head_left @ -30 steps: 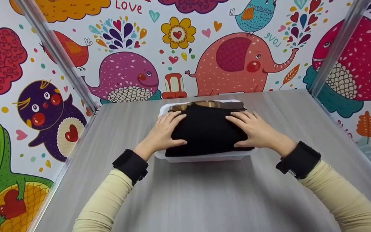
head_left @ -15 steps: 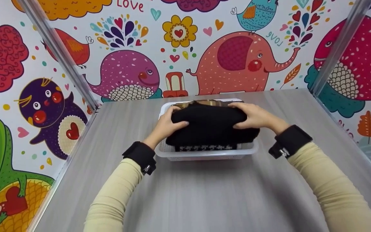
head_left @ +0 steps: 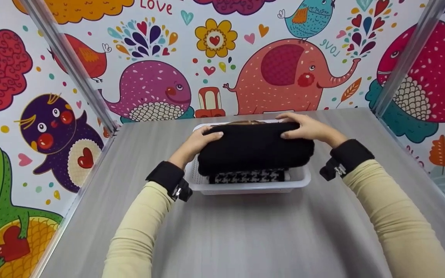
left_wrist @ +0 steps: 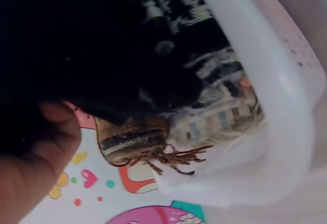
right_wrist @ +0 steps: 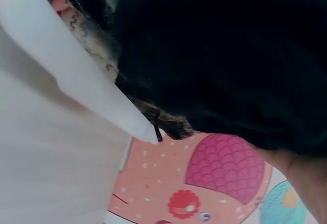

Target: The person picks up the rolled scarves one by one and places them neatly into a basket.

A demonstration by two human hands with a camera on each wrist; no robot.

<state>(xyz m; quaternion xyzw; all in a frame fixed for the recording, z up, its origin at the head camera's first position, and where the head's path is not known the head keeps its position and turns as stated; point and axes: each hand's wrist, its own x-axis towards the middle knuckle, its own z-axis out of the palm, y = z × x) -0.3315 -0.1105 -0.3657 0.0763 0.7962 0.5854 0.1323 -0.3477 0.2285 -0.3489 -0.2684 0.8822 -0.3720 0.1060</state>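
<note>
In the head view a folded black cloth (head_left: 255,148) is tilted up over a white plastic basket (head_left: 251,187). My left hand (head_left: 196,146) grips its left end, thumb on the near face. At the other end my right hand (head_left: 310,129) holds it the same way, with the fingers over the top edge. Below the cloth lies a black-and-white houndstooth fabric (head_left: 247,177) in the basket. Behind it shows a strip of brown cloth (head_left: 245,122); the left wrist view shows a brown scarf (left_wrist: 135,139) with fringe and a pale fringed fabric (left_wrist: 219,119).
The basket stands on a grey wood-grain table (head_left: 230,231), near its back edge. Behind rises a wall (head_left: 214,77) printed with cartoon animals. Metal posts (head_left: 72,65) stand at the corners.
Both hands moved from resting on the black cloth to gripping its ends. The cloth's near edge rose and moved back, uncovering the houndstooth fabric and the basket's front rim.
</note>
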